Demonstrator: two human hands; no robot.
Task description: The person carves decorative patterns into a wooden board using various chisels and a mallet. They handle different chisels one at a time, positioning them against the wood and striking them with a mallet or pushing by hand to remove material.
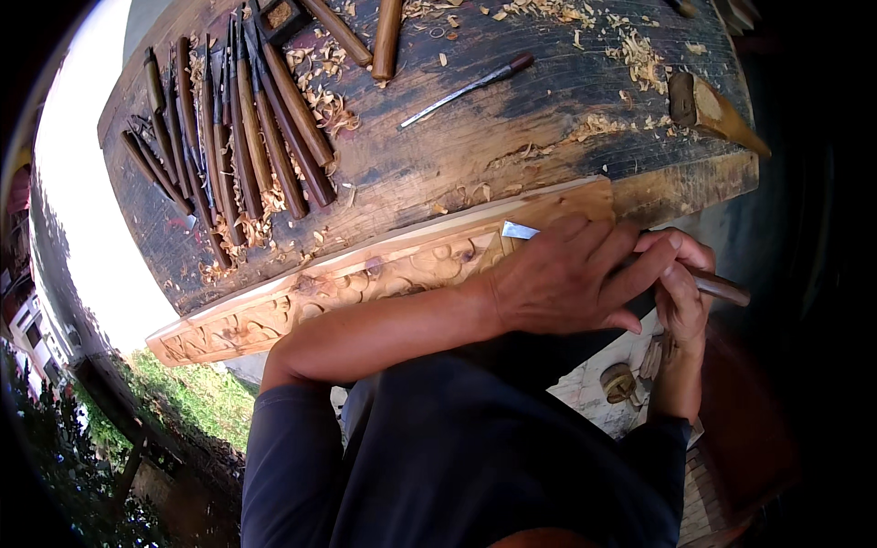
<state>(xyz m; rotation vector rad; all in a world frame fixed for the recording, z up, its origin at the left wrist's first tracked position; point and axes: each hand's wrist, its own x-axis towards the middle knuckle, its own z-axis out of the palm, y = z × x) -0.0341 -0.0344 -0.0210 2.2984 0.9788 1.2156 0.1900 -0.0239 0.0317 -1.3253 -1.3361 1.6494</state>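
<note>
A long wooden board (384,276) with carved scrolling relief lies along the near edge of the workbench. Both hands are at its right end, closed on a wood chisel (728,289). Its flat bright blade sticks out past my left hand (571,276) and rests on or just over the board; contact cannot be made out. My left fingers wrap the forward part of the tool, hiding its shank. Farther back, my right hand (683,294) grips the brown wooden handle, whose butt end points right. My left forearm crosses in front of the carved face.
Many wooden-handled carving tools (242,146) lie in a row at the left of the workbench (393,164). A loose narrow chisel (466,91) lies beyond the board. A wooden mallet (713,111) sits at the right edge. Wood shavings (639,62) are scattered about.
</note>
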